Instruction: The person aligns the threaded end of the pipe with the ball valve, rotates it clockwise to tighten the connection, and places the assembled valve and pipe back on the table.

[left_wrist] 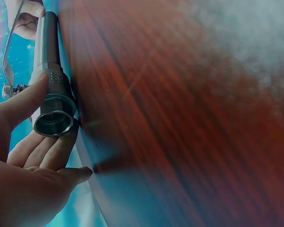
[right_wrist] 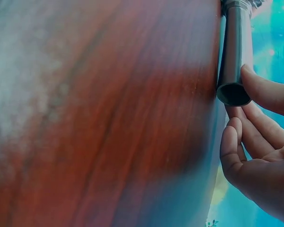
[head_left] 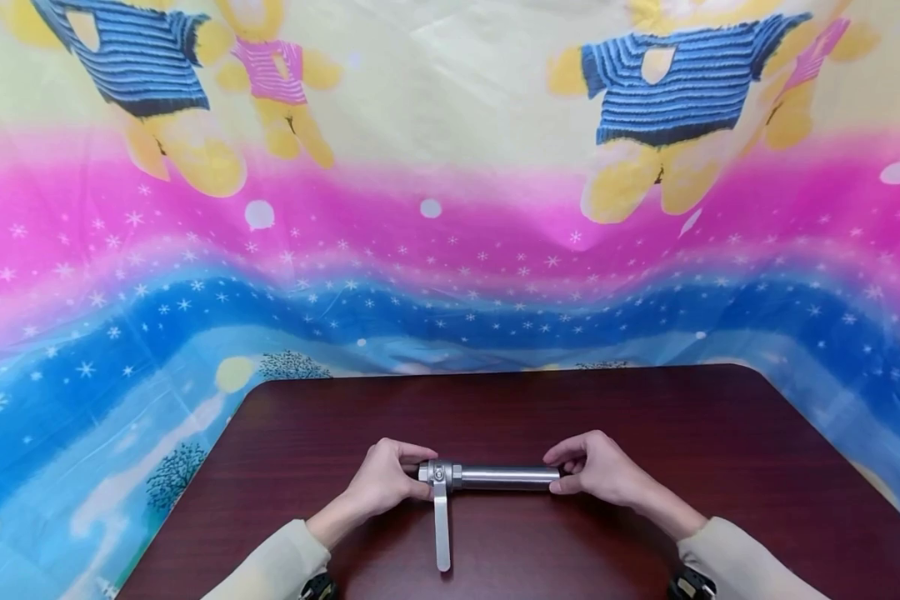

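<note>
A metal ball valve (head_left: 438, 475) with a long flat lever handle (head_left: 442, 533) lies crosswise on the table, joined to a smooth steel pipe (head_left: 506, 477) on its right. My left hand (head_left: 381, 481) grips the valve's left end between thumb and fingers. At the pipe's far right end my right hand (head_left: 600, 471) pinches the rim with thumb and fingertips. The left wrist view looks into the threaded open mouth (left_wrist: 54, 124) of the valve, thumb on its body. In the right wrist view the pipe's open end (right_wrist: 234, 94) faces me, with the thumb against its side.
The dark reddish-brown wooden table (head_left: 330, 417) has rounded far corners. Behind and beside it hangs a printed curtain (head_left: 435, 267) with bears and snowflakes. Pale sleeves (head_left: 277, 558) cover both forearms, and dark wrist gear (head_left: 692, 583) shows at the bottom.
</note>
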Available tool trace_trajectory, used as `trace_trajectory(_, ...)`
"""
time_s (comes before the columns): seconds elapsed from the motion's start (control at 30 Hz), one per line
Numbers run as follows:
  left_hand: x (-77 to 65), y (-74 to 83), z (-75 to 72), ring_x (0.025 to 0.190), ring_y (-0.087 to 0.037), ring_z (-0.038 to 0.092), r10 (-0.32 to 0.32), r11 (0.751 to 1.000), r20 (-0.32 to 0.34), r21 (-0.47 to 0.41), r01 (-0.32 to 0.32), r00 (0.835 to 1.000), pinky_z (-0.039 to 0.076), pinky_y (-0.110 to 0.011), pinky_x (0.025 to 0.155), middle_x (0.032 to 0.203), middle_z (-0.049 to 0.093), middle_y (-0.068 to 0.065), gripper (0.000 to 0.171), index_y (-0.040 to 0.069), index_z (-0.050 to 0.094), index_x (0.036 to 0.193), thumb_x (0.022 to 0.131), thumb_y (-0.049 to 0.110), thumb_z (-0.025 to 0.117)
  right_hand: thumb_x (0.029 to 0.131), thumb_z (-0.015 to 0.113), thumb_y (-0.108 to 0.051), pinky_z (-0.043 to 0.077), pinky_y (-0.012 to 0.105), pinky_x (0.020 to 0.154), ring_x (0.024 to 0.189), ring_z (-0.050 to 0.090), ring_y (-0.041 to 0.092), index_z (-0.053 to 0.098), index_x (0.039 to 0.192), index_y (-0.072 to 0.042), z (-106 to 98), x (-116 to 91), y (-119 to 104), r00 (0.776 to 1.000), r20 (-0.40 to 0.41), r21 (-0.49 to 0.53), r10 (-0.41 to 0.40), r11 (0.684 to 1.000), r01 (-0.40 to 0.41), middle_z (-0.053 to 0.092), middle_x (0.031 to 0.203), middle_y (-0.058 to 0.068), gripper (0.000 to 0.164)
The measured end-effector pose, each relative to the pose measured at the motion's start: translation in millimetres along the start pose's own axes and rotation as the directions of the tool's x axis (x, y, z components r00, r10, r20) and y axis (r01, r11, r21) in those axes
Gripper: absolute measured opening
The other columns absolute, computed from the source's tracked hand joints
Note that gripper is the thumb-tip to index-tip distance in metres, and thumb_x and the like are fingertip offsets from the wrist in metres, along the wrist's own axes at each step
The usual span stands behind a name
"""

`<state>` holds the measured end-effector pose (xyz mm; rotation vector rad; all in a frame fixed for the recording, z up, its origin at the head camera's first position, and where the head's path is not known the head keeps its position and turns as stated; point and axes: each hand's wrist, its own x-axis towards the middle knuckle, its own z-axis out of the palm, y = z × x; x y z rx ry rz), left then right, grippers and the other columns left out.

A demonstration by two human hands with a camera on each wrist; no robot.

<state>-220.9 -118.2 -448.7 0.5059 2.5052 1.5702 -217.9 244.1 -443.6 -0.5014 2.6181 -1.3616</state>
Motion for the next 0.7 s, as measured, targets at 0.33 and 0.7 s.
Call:
trace_trajectory(0.33,-0.4,-1.6,-1.4,0.102,-0.02,0.075,0.016,0.994,-0.008,0.107,-0.015,1.0,0.06,-0.037,0.088,0.108,0.079,-0.008,0.051,0.002,0.08,0.117,0.07,0.004,0.096,0.079,0.093,-0.01,0.053,0.029,0.074,0.09,0.062,0.024,0.08,0.111,-0.002,-4,-1,0,1.0,0.013,0.017,0.007,1.0,-0.007,0.076,0.1,0.004,0.035)
trace_trajectory(0.7,-2.6,8.5,-13.4,0.116,-0.034,0.071,0.026,0.996,0.095,0.087,-0.034,0.995,0.056,-0.048,0.099,0.123,0.074,-0.019,0.063,-0.005,0.071,0.129,0.071,0.002,0.096,0.088,0.087,-0.018,0.054,0.028,0.07,0.083,0.063,0.019,0.077,0.116,0.0,-17,-3,-9,0.996,-0.049,-0.004,-0.069,0.998,0.069,0.076,0.102,0.004,0.035)
